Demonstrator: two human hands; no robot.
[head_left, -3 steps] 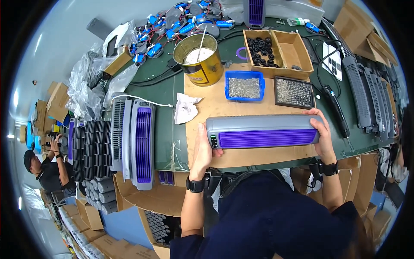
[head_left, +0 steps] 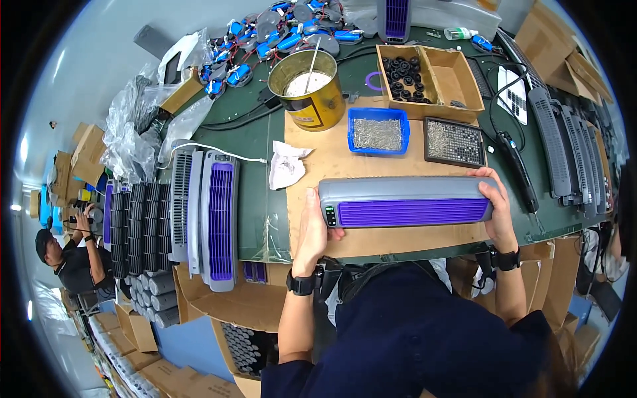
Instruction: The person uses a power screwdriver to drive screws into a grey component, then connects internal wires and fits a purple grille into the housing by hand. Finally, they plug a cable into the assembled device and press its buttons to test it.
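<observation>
A long grey tower fan (head_left: 405, 188) with a purple grille lies lengthwise before me, above a sheet of cardboard (head_left: 391, 247) on the green table. A small dark panel with lit green marks shows at its left end. My left hand (head_left: 312, 229) is closed around that end, some fingertips showing beneath the lower edge. Around the right end my right hand (head_left: 496, 204) grips it, fingers over the top corner. Whether the fan rests on the cardboard or is held just off it, I cannot tell. Behind it sit a blue tray (head_left: 379, 150) of screws and a black screw holder (head_left: 455, 142).
A yellow can (head_left: 308, 109) with a stick stands behind, beside a cardboard box (head_left: 458, 79) holding black round parts. An electric screwdriver (head_left: 517, 171) lies at right. More fans (head_left: 221, 222) and black fan rollers (head_left: 136, 229) are stacked left. A co-worker (head_left: 79, 262) works far left.
</observation>
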